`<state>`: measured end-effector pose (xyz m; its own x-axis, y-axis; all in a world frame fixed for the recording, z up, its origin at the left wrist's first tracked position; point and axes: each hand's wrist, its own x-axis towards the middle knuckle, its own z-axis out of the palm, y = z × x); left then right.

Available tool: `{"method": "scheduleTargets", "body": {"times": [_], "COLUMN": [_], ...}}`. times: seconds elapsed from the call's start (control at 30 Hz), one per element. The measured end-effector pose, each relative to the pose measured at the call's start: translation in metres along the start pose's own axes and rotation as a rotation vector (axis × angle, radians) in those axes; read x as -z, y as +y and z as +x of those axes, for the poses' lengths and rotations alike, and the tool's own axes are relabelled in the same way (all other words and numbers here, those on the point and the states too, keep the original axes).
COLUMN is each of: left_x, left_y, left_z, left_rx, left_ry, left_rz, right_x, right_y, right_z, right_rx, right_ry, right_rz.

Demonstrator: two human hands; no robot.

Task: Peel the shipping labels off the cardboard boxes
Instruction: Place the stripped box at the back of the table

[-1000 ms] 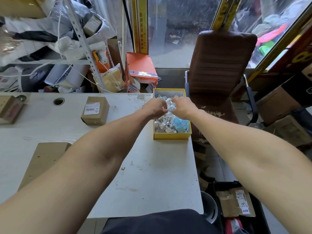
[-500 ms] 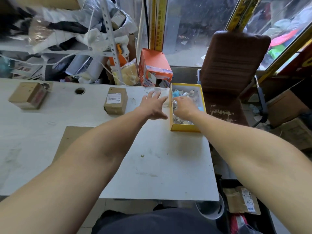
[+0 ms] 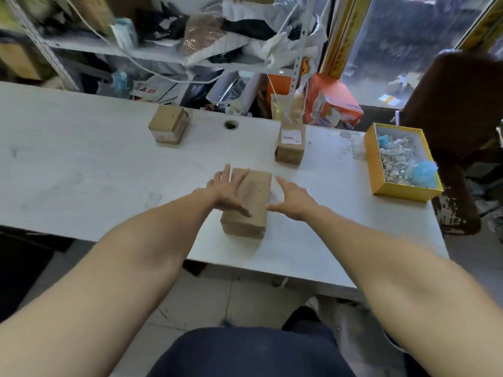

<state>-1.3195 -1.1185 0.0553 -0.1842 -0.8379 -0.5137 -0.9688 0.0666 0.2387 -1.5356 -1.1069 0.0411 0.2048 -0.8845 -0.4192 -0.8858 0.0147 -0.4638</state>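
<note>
A long plain cardboard box (image 3: 251,202) lies on the white table (image 3: 81,170) straight ahead of me, with no label showing on its top. My left hand (image 3: 227,190) rests flat on its left side, fingers spread. Just off its right edge hovers my right hand (image 3: 292,198), open and holding nothing. Behind, a small cardboard box (image 3: 290,144) carries a white shipping label (image 3: 290,137) on top. Another small box (image 3: 168,127) stands further left, a reddish mark on its front face.
A yellow tray (image 3: 381,186) with crumpled peeled labels and blue scraps sits at the table's right end. A cable hole (image 3: 231,125) is near the far edge. Cluttered shelves and an orange carton (image 3: 330,103) stand behind; a brown chair (image 3: 457,112) on the right.
Both hands left the yellow tray and came back left to the long plain box. My view swung left and down, so the tray now sits far right.
</note>
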Motion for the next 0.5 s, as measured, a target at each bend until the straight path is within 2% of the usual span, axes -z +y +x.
{"method": "scheduleTargets", "body": {"times": [0.1,0.27,0.37,0.5], "left_x": [-0.021,-0.046,-0.034,0.016], "left_y": [-0.032,-0.044,-0.043,-0.054], "left_z": [-0.006,0.003,0.014,0.035], "left_rx": [-0.011,-0.141,-0.143,-0.114], "left_ry": [-0.068,-0.008,0.06,0.116], "left_rz": [0.004,0.085,0.048,0.032], "right_x": [-0.023,-0.055,-0.045,-0.006], "right_y": [-0.02,-0.031,-0.036,-0.058], "right_z": [0.0,0.011,0.03,0.069], "right_rx": [0.012,0.038,0.041,0.112], "right_ry": [-0.088,-0.134,-0.09,-0.065], "right_rz": [0.022,-0.037,-0.019,-0.023]}}
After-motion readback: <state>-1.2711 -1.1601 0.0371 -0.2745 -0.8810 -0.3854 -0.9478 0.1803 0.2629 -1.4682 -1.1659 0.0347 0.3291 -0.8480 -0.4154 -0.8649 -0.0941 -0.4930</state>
